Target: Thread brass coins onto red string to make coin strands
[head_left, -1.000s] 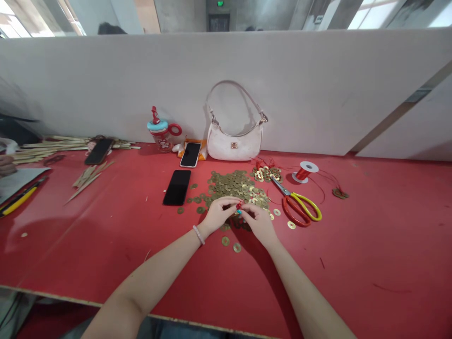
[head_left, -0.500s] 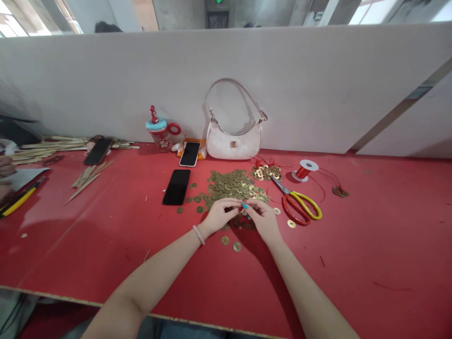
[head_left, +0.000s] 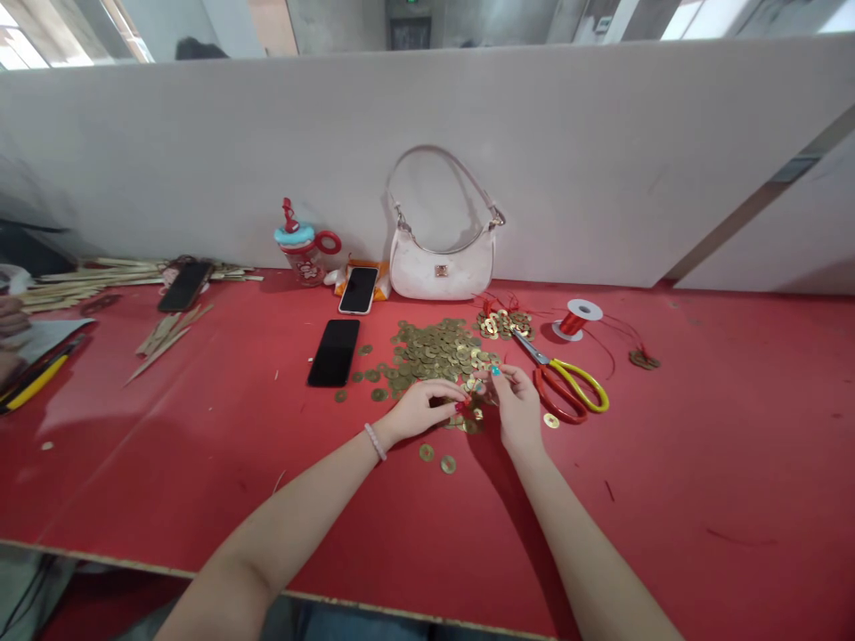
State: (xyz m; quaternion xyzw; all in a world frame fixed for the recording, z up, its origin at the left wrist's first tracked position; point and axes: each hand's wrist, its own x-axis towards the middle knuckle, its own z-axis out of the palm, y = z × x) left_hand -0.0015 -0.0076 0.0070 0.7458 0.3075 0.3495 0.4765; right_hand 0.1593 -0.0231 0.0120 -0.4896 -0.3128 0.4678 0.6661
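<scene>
My left hand (head_left: 422,410), with a pale bead bracelet at the wrist, is closed in a pinch around a bit of red cord (head_left: 468,404). Several brass-coloured, square-holed coins (head_left: 472,426) lie just below its fingertips; whether any hang on the cord I cannot tell. To the right, my right hand (head_left: 516,408) is raised a little, thumb and fingers pressed together. What it pinches is too small to make out. Behind both hands spreads a loose pile of coins (head_left: 437,349).
Scissors (head_left: 565,385) lie right of my right hand, near a red cord spool (head_left: 575,319) and strung coins (head_left: 504,322). Phones (head_left: 335,353), a lidded cup (head_left: 305,254) and a white handbag (head_left: 441,267) stand or lie behind. At far left are bamboo strips (head_left: 164,334) and another person's hand (head_left: 10,325).
My hands have come apart. The right hand has moved right and slightly up from the left, which stays nearly in place with its fingertips a little lower.
</scene>
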